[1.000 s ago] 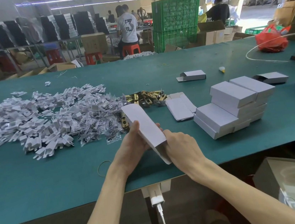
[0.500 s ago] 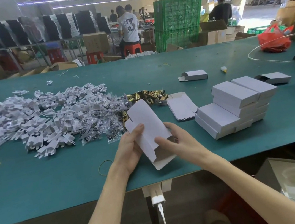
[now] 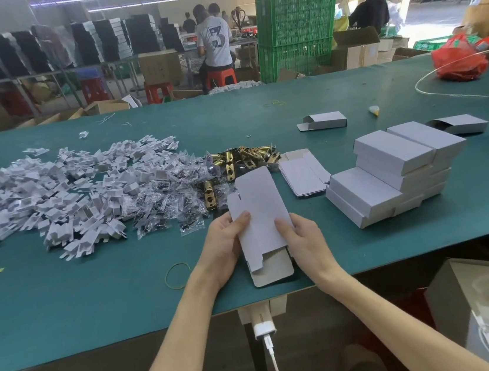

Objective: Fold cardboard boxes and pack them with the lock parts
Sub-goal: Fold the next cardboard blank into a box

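We held a partly folded white cardboard box (image 3: 258,211) between both hands, just above the front edge of the green bench (image 3: 66,299). Our left grip (image 3: 225,243) clasped the box's left edge, thumb on the top face and fingers hidden beneath. Our right grip (image 3: 303,239) clasped the right edge the same way, thumb pressed on the white face. The box tilted away from us, and its near end flap hung open and showed the brown inside. Whether that flap touched the bench, we could not tell.

Just beyond the box lay the brass lock parts (image 3: 243,157) in a loose cluster. To their left were small clear bags of screws (image 3: 162,201), which ran into a wide heap of white card inserts (image 3: 53,190). Right of the brass pieces lay a short pile of flat box blanks (image 3: 303,175). Further right stood a stack of closed white boxes (image 3: 395,173). Two open-ended boxes (image 3: 323,121) lay apart behind them. A rubber band (image 3: 177,275) lay on the bench near our left wrist. A red plastic bag (image 3: 460,61) sat at the far right corner.
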Motion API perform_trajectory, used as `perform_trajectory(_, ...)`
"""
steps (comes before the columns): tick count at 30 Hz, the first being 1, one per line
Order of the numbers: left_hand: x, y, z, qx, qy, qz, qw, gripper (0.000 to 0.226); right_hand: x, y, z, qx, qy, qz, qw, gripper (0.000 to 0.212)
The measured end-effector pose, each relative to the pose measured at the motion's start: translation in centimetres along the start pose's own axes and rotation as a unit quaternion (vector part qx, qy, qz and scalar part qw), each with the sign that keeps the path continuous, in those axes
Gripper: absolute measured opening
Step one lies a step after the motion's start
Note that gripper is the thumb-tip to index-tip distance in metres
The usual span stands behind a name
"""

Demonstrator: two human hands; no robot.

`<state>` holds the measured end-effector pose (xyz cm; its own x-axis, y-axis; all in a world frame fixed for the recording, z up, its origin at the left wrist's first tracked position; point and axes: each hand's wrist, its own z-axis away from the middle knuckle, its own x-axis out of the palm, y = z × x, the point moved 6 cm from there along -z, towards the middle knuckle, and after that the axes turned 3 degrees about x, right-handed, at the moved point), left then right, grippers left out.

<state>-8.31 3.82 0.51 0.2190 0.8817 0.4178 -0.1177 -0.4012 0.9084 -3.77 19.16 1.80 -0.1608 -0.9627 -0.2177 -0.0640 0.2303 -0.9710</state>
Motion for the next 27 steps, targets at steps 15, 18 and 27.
perform_trajectory(15,0.8,0.2,0.1,0.065,-0.055,-0.028,0.996,0.056,0.8,-0.5,0.5,-0.018,-0.099,-0.082,0.992,0.065)
perform_trajectory(18,1.0,0.2,0.2,0.055,-0.069,-0.014,0.996,0.052,0.1,-0.6,0.6,-0.024,-0.051,-0.103,0.993,0.053)
perform_trajectory(27,0.8,0.1,0.2,0.062,-0.032,-0.024,0.997,0.027,-0.6,0.1,0.3,0.002,-0.016,-0.123,0.992,0.04)
